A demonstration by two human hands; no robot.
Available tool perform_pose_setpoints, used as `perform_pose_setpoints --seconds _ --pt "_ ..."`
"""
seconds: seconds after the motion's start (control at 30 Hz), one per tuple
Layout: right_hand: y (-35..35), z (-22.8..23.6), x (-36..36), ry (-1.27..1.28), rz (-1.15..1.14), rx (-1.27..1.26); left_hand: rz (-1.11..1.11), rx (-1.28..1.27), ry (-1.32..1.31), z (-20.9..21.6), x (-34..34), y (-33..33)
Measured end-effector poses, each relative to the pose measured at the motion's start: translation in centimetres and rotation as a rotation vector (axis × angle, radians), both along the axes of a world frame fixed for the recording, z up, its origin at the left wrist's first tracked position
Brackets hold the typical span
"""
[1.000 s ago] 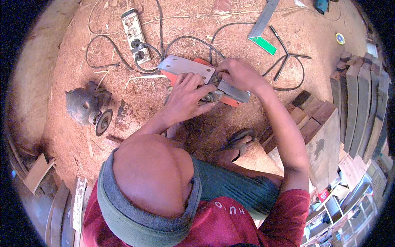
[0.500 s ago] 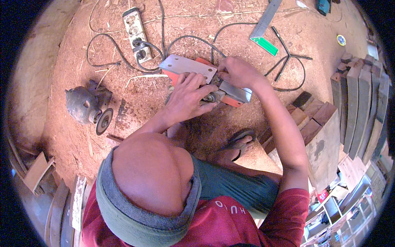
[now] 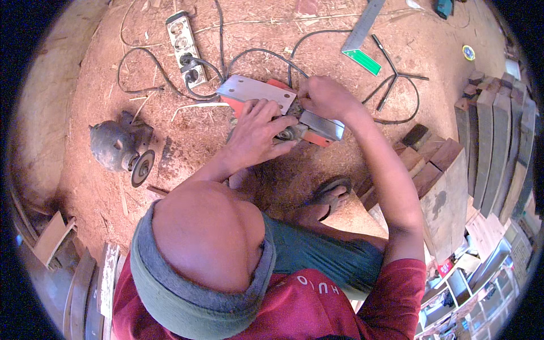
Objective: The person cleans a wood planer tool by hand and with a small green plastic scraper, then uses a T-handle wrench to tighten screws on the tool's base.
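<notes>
An electric hand planer (image 3: 242,90) with an orange-red body lies on its back, its metal sole plates facing up. My left hand (image 3: 258,131) is wrapped over its near side, fingers bent around the body and thumb by a round part. Across the gap between the sole plates, at the cutter area, is my right hand (image 3: 327,97), its fingers closed and pressed into the opening. Whatever those fingers pinch is hidden. A smaller rear sole plate (image 3: 322,126) shows just below the right hand.
Sawdust covers the ground. A power strip (image 3: 180,38) with plugs and black cables lies beyond the planer. A dusty grinder (image 3: 113,144) stands left. A green-handled try square (image 3: 362,61) and a three-armed wrench (image 3: 397,75) lie far right. Wood blocks (image 3: 433,164) are stacked right, near my sandaled foot (image 3: 334,197).
The whole view has shifted slightly. Both hands keep nearly the same places on the planer, and the right hand's fingers stay at the cutter opening.
</notes>
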State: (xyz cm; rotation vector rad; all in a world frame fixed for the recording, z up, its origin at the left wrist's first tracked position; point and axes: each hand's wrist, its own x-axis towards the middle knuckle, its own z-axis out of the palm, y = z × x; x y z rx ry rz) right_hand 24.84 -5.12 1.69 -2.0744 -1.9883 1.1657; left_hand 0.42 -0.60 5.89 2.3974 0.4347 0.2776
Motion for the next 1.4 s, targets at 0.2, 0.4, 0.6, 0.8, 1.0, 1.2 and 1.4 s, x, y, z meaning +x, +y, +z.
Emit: perform_pose_setpoints --seconds 0.2,0.4,0.6,0.8,1.0,1.2,1.4 --pt "0.1 0.7 -0.4 -0.058 -0.033 -0.039 -0.008 0.018 -0.02 -0.3 0.1 0.0" --pt "0.3 6.8 -1.2 0.223 0.091 0.022 -0.017 0.031 -0.014 -0.1 0.0 0.0" --pt "0.6 6.5 -1.2 0.167 0.129 -0.138 -0.037 0.065 -0.036 0.0 0.2 0.0" --pt "0.9 7.6 -1.4 0.136 0.104 -0.161 -0.065 0.094 0.036 0.3 0.1 -0.1" --pt "0.9 8.2 -1.8 0.104 0.083 -0.118 0.005 0.06 -0.089 -0.6 -0.3 -0.6" --pt "0.9 8.1 -2.3 0.042 0.069 -0.118 0.013 0.064 -0.14 -1.6 -0.7 -0.8" --pt "1.4 4.6 1.6 0.268 0.006 0.02 0.033 0.124 -0.169 -1.8 -1.3 -0.7"
